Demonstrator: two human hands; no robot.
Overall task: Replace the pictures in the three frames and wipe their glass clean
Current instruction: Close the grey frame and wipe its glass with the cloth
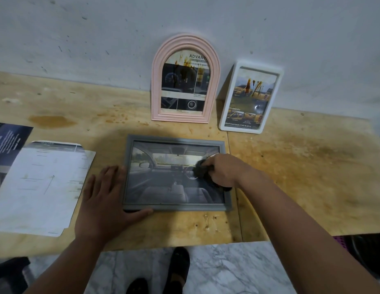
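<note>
A grey rectangular frame (176, 206) lies flat on the wooden table (290, 187), showing a car-interior picture behind its glass. My right hand (223, 169) grips a dark cloth (200, 169) and presses it on the right part of the glass. My left hand (104, 200) lies flat on the table against the frame's left edge, thumb along its lower rail. A pink arched frame (157, 81) leans upright on the wall behind, its glass smeared with yellow-brown stains. To its right leans a white rectangular frame (227, 115), also stained.
Printed sheets lie at the left: a pale one (40, 187) on top of a dark brochure (8, 141). The table shows stains and a seam right of the grey frame. Marble floor and my shoes (176, 270) are below the front edge.
</note>
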